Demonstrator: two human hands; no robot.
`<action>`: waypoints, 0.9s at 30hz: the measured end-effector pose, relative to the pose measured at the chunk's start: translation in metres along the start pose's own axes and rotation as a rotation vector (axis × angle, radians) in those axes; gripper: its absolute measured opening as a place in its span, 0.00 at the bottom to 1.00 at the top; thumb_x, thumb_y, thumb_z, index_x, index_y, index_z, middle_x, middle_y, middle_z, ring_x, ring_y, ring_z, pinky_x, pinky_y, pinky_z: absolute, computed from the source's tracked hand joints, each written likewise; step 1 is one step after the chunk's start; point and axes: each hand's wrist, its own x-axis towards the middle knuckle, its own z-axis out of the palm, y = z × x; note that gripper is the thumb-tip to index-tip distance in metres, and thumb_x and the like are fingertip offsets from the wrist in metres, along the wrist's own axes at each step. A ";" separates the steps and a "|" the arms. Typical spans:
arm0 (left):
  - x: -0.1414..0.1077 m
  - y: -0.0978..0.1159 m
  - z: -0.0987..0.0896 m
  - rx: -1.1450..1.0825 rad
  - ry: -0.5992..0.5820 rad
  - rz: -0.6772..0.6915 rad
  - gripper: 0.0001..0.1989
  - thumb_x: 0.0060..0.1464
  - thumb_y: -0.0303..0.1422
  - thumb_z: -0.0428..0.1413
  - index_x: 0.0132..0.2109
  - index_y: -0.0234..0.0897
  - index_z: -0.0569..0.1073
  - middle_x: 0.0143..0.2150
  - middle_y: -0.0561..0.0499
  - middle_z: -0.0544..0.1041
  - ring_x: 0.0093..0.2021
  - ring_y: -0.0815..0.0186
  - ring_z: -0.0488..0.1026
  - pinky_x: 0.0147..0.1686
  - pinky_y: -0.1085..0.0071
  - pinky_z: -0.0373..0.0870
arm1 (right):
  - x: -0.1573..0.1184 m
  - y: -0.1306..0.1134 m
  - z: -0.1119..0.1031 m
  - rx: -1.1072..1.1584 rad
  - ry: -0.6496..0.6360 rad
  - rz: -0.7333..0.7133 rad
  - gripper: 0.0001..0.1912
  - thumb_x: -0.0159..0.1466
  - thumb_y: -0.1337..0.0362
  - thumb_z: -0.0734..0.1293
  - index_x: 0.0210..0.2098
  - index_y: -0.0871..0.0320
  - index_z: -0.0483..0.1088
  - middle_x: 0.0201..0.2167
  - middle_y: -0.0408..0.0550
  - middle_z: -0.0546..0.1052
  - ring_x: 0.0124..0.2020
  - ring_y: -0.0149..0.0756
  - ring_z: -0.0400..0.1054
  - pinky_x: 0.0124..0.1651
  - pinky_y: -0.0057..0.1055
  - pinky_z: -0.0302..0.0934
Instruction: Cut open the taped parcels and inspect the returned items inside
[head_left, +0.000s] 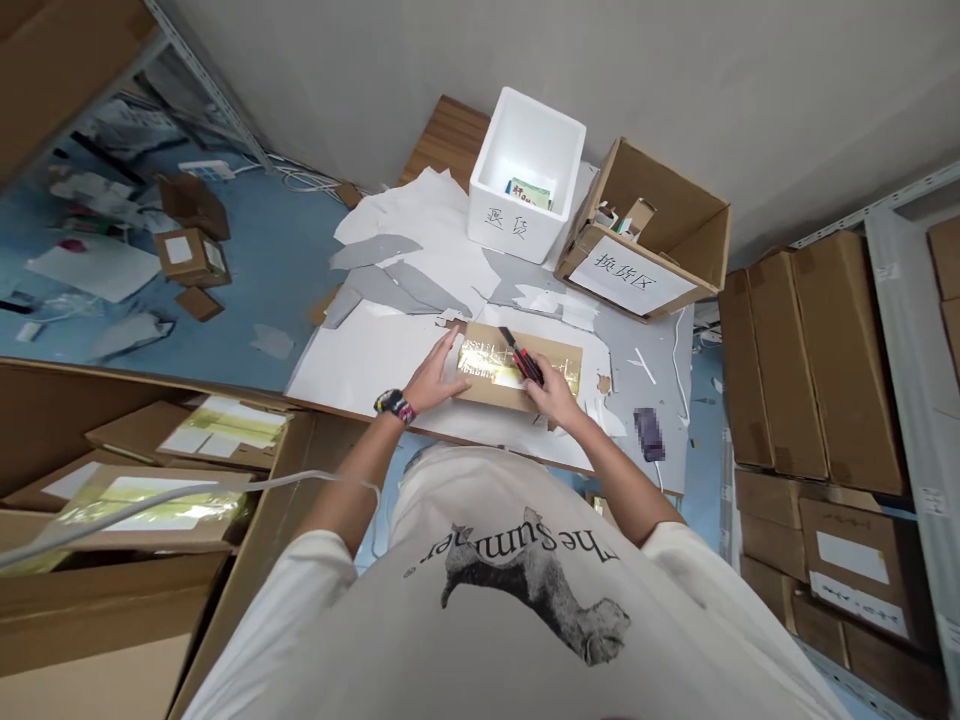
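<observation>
A small cardboard box point(491, 395) with shiny yellowish tape and a white label on top lies near the table's front edge. My left hand point(435, 375) rests at the box's left end, thumb along its near side and fingers apart. Gripped in my right hand point(553, 393) is a red and black box cutter point(527, 366), its dark tip pointing up and left above the taped top. Whether the blade is out cannot be made out. Torn grey and white paper point(405, 285) covers the table point(322, 375) beyond the box.
A white foam box point(510, 235) and an open cardboard box point(667, 290), both holding small items, stand at the table's back. A phone-like dark object point(649, 434) lies at right. A large carton point(262, 520) with taped parcels stands at left; shelving point(919, 400) with boxes is at right.
</observation>
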 end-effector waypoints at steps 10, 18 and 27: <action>0.054 -0.026 -0.018 0.062 -0.374 -0.007 0.65 0.48 0.55 0.78 0.87 0.48 0.63 0.89 0.37 0.57 0.88 0.34 0.55 0.70 0.49 0.79 | 0.026 -0.061 -0.014 -0.956 -0.331 -0.096 0.29 0.86 0.56 0.55 0.82 0.47 0.66 0.62 0.59 0.84 0.54 0.57 0.81 0.57 0.44 0.69; 0.053 -0.027 -0.015 0.006 -0.354 -0.015 0.65 0.45 0.52 0.80 0.86 0.45 0.66 0.86 0.37 0.63 0.83 0.34 0.64 0.78 0.43 0.70 | 0.048 -0.091 0.006 -1.073 -0.456 -0.145 0.27 0.86 0.63 0.56 0.79 0.52 0.67 0.58 0.63 0.85 0.54 0.57 0.82 0.58 0.44 0.66; 0.055 -0.028 -0.016 0.011 -0.340 -0.014 0.63 0.44 0.51 0.81 0.84 0.46 0.69 0.84 0.40 0.68 0.79 0.38 0.71 0.74 0.49 0.75 | 0.034 -0.060 -0.016 -1.153 -0.438 -0.081 0.30 0.81 0.69 0.55 0.79 0.55 0.67 0.59 0.65 0.86 0.53 0.59 0.83 0.56 0.46 0.69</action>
